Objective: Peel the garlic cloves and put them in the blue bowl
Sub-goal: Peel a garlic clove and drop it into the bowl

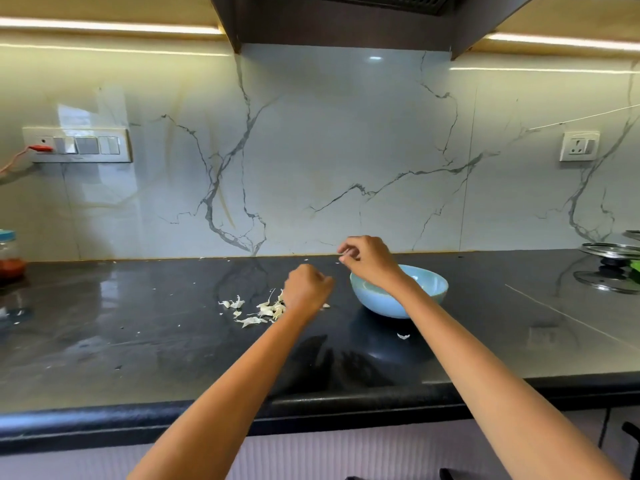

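The blue bowl (398, 292) stands on the black countertop (138, 341), a little way out from the marble wall. The right hand (367, 259) is raised over the bowl's left rim, fingers curled, with a small pale scrap pinched at the fingertips (343, 252); whether this is skin or clove cannot be told. The left hand (306, 287) is just left of the bowl, closed into a fist above the counter; what it holds, if anything, is hidden. A scatter of garlic skins (259, 310) lies on the counter left of the bowl, partly under the left hand. One loose skin piece (402, 336) lies just in front of the bowl. The bowl's contents are not visible.
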